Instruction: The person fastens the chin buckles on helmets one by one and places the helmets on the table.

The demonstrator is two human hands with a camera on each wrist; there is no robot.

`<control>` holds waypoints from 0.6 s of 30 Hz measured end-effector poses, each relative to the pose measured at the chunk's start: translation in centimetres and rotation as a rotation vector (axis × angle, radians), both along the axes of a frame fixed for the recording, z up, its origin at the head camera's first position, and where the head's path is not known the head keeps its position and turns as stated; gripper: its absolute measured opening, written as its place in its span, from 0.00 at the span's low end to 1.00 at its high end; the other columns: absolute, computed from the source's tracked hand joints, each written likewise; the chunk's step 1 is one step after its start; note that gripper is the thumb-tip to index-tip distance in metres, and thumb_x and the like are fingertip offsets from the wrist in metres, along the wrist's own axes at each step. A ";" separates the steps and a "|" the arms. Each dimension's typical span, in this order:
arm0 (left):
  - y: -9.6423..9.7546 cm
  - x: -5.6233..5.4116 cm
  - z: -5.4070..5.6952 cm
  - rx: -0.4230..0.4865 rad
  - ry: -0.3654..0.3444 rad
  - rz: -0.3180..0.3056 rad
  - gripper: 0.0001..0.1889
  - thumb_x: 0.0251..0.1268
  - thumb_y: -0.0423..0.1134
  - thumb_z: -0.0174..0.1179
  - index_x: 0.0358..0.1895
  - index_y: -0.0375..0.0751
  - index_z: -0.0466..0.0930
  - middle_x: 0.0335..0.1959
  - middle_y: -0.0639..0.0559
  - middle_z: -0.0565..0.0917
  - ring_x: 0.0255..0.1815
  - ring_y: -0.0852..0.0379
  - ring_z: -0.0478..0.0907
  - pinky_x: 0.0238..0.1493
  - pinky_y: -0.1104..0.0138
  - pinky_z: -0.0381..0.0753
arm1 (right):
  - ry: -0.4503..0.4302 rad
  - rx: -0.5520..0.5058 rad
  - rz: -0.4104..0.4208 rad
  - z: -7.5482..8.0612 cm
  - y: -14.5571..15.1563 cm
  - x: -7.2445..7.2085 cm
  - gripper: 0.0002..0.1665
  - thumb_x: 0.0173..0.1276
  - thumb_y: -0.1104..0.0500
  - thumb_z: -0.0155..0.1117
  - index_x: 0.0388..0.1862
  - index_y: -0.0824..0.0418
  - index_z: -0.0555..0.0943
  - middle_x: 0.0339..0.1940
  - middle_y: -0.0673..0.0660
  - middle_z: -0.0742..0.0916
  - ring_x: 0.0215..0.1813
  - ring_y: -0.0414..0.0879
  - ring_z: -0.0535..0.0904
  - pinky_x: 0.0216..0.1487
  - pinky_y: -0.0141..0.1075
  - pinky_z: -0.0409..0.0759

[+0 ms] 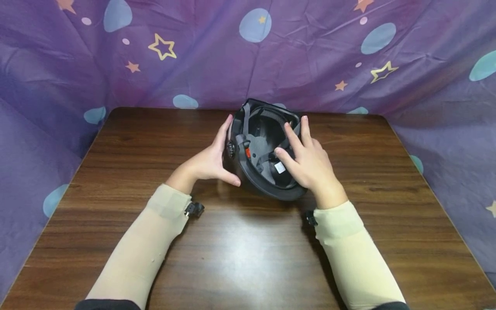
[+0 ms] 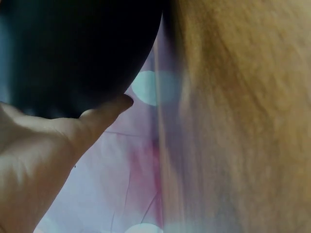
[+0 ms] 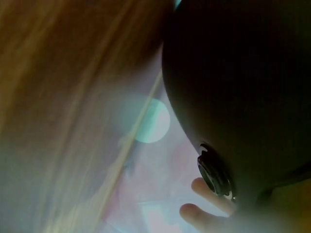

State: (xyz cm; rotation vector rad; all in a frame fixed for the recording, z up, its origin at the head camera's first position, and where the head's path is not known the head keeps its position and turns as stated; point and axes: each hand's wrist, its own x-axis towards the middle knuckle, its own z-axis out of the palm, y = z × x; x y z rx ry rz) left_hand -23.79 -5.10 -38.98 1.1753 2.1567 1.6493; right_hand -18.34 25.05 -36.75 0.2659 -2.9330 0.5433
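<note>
A black helmet [image 1: 284, 192] is tilted on its shell on the wooden table, its lined inside facing up toward me. Grey straps, an orange-red buckle part [image 1: 248, 153] and a white label [image 1: 280, 167] show inside it. My left hand [image 1: 211, 161] holds the shell's left side, thumb toward the front and fingers toward the back. On the right, my right hand [image 1: 310, 165] lies over the rim, with thumb and forefinger spread over the opening. In the right wrist view, two fingertips [image 3: 197, 216] show outside the shell beside a round pivot [image 3: 214, 171].
The brown wooden table [image 1: 248, 254] reaches back to a purple curtain [image 1: 217, 56] printed with stars and ovals. Small black cameras [image 1: 195, 209] sit at both wrists, over pale sleeves.
</note>
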 end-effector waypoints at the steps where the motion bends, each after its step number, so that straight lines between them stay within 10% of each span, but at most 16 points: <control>1: 0.0 0.0 0.0 -0.004 0.008 0.006 0.87 0.30 0.27 0.88 0.86 0.44 0.19 0.88 0.41 0.36 0.87 0.52 0.40 0.85 0.58 0.40 | -0.002 0.013 0.001 -0.2 0.0 0.0 0.47 0.82 0.28 0.45 0.91 0.45 0.51 0.90 0.57 0.37 0.74 0.80 0.65 0.68 0.71 0.67; 18: 0.4 -0.2 -0.7 0.080 -0.047 -0.036 0.87 0.28 0.22 0.87 0.85 0.43 0.22 0.86 0.38 0.45 0.85 0.49 0.47 0.85 0.58 0.44 | -0.165 0.022 -0.003 -0.9 -0.1 0.2 0.55 0.79 0.22 0.39 0.90 0.43 0.32 0.84 0.56 0.21 0.83 0.79 0.45 0.77 0.72 0.51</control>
